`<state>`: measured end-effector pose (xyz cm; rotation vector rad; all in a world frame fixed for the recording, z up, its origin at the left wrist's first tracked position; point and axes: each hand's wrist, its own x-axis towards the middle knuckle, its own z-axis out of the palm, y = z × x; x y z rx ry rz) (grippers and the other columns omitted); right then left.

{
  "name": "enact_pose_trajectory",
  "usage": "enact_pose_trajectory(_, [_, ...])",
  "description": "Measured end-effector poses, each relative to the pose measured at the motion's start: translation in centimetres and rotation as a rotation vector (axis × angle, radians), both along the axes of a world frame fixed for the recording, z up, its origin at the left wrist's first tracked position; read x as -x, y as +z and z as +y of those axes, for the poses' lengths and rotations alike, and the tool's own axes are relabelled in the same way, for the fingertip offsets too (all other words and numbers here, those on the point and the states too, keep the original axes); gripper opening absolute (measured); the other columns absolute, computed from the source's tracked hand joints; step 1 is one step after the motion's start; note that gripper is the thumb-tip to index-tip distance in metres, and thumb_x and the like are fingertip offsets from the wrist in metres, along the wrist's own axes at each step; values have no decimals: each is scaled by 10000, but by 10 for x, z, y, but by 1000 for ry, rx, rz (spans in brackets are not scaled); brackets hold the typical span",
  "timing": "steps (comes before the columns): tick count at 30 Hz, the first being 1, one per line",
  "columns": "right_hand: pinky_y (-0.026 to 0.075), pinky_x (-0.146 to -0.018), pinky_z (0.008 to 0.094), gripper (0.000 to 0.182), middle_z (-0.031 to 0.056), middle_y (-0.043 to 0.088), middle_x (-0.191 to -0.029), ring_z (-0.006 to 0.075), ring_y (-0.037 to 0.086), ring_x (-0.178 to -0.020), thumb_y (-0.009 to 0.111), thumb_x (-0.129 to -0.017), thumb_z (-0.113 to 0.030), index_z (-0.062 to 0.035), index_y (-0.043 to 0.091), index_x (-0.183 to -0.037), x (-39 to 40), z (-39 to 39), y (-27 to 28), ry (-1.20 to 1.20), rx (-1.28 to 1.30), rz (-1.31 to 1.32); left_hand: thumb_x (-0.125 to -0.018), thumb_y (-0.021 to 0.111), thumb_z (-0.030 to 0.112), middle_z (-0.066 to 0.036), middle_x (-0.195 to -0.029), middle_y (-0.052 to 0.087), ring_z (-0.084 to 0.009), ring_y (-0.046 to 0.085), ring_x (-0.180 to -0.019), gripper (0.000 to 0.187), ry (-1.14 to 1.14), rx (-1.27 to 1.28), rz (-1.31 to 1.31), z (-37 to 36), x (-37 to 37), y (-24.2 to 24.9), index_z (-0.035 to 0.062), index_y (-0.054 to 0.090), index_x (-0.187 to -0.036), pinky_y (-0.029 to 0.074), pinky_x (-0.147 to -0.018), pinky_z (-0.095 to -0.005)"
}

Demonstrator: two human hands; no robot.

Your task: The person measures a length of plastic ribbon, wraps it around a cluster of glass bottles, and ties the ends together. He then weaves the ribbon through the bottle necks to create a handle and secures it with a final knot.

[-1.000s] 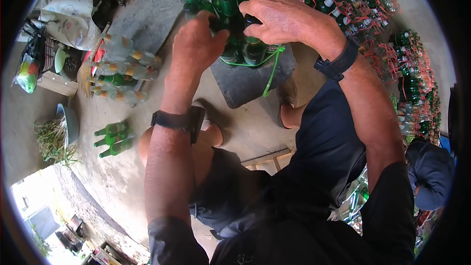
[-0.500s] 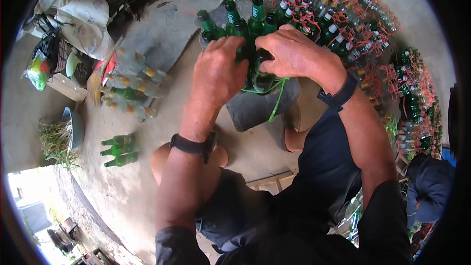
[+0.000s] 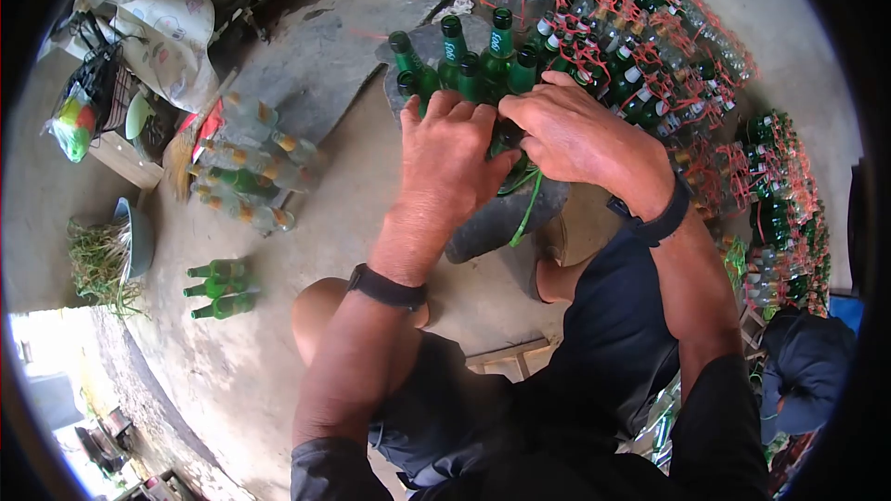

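Standing close together with their necks up, the dark green glass bottles [image 3: 469, 82] form a cluster on a rough dark grey slab [image 3: 483, 234] in front of the person's knees. A thin bright green plastic strip [image 3: 527, 211] trails from the near side of the cluster over the slab. The left hand [image 3: 448, 153] lies over the nearer bottles with its fingers bent forward and thumb out to the side; the right hand [image 3: 594, 134] is just beside it, fingers and thumb curled inward. Both hands hide the nearer bottles, so I cannot tell how tightly either grips or what it has hold of. Crowding the far right side are many green and clear bottles bundled with red ties [image 3: 640, 46], which leave little room there. To the left, well apart from the slab, clear glass bottles with orange-marked necks [image 3: 251, 162] lie on the floor near a straw broom [image 3: 181, 162], and nearer the person lie three green bottles [image 3: 215, 289]. Farther left, a blue-grey bowl [image 3: 141, 237] sits beside cut green stalks [image 3: 97, 260].
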<state>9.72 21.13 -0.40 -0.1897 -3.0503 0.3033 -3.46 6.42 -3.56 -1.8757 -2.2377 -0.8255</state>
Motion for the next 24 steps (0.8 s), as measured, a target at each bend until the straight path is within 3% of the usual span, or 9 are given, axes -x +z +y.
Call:
enact_pose_trajectory(2, [426, -956, 429, 190, 178, 671, -891, 352, 634, -937, 636, -795, 8, 8, 609, -983, -1, -3, 3, 18, -21, 24, -719, 855, 250, -73, -1010, 699, -305, 594, -1129, 418, 7, -1, -13, 1, -2, -1, 73, 696, -1063, 397, -1026, -544])
enact_pose_trajectory(4, [420, -1007, 472, 158, 183, 674, -909, 384, 638, -982, 604, -772, 44, -37, 632, -904, -2, -7, 12, -41, 39, 52, -729, 851, 258, -71, -999, 701, -305, 592, -1129, 405, 13, 0, -28, 1, -4, -3, 82, 699, -1061, 388, -1031, -565])
enact_pose_trajectory(8, [459, -971, 492, 146, 193, 690, -908, 394, 656, -978, 619, -793, 11, -33, 654, -928, 3, -4, 41, -9, -45, 67, -752, 838, 251, -70, -994, 704, -304, 591, -1132, 354, 33, -58, -49, 4, -7, -5, 102, 701, -1042, 379, -1042, -582])
enact_pose_trajectory(11, [529, -822, 529, 175, 235, 708, -929, 425, 680, -959, 619, -851, -96, -22, 686, -995, 17, 12, 56, -75, -20, 130, -760, 828, 244, -76, -996, 700, -304, 592, -1121, 334, 41, -49, -59, 4, -9, -5, 103, 698, -1034, 381, -1040, -582])
enact_pose_trajectory(14, [527, -841, 530, 193, 239, 704, -937, 440, 668, -959, 626, -860, -143, -16, 682, -995, 46, 22, 68, -114, -90, 176, -769, 815, 235, -87, -976, 688, -307, 595, -1098, 321, 39, -10, -64, 6, -11, 0, 98, 690, -1030, 397, -1019, -573])
enact_pose_trajectory(19, [520, -951, 503, 410, 190, 694, -1186, 394, 655, -1134, 692, -885, -251, -57, 642, -1243, 102, 53, 50, -33, -185, 103, -779, 792, 223, -103, -934, 666, -312, 600, -1049, 306, 58, 11, -80, 9, -12, 2, 91, 669, -1026, 426, -978, -537])
enact_pose_trajectory(24, [540, -911, 492, 405, 180, 706, -1157, 389, 670, -1097, 745, -842, -249, -43, 669, -1181, 137, 74, 33, 81, -228, 84, -777, 774, 211, -97, -892, 657, -311, 616, -970, 261, 40, 50, -67, 13, -13, 5, 87, 639, -963, 438, -938, -495])
